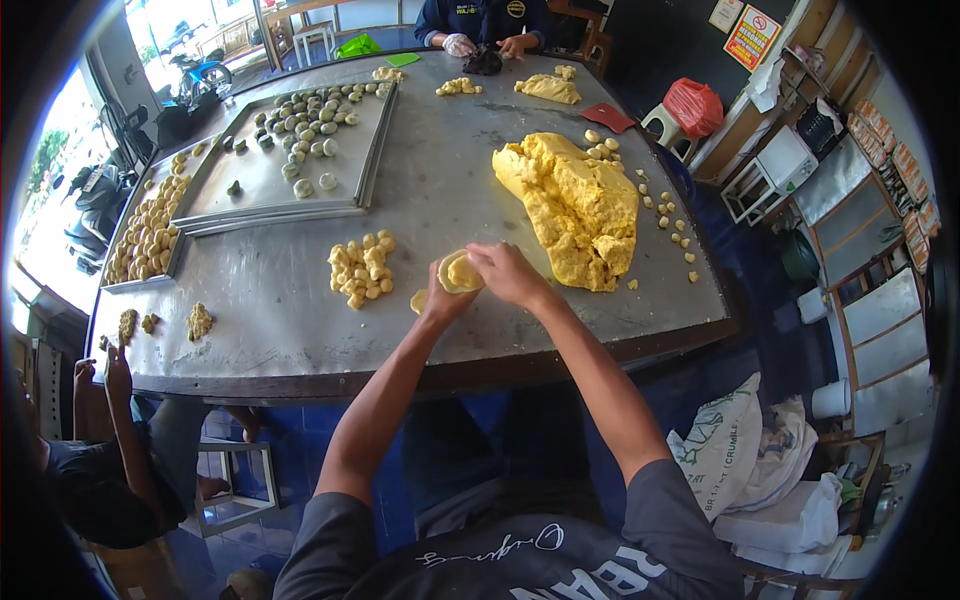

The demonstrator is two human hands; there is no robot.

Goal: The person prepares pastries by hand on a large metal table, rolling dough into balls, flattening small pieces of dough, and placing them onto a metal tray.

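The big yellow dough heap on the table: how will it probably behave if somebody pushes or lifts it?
The dough heap would probably dent or tear when lifted, since its surface is folded and cracked. It is likely heavy, being far bulkier than the small dough balls beside it. Its broad base on the table suggests little tipping.

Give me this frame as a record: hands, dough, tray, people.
left hand: holding a flattened dough piece
right hand: touching that piece; grip unclear
large dough mass: yellow, uneven, right of the hands
dough cluster: small yellow balls, left of the hands
large tray: holds greenish balls
people: one person across the table, another person at lower left
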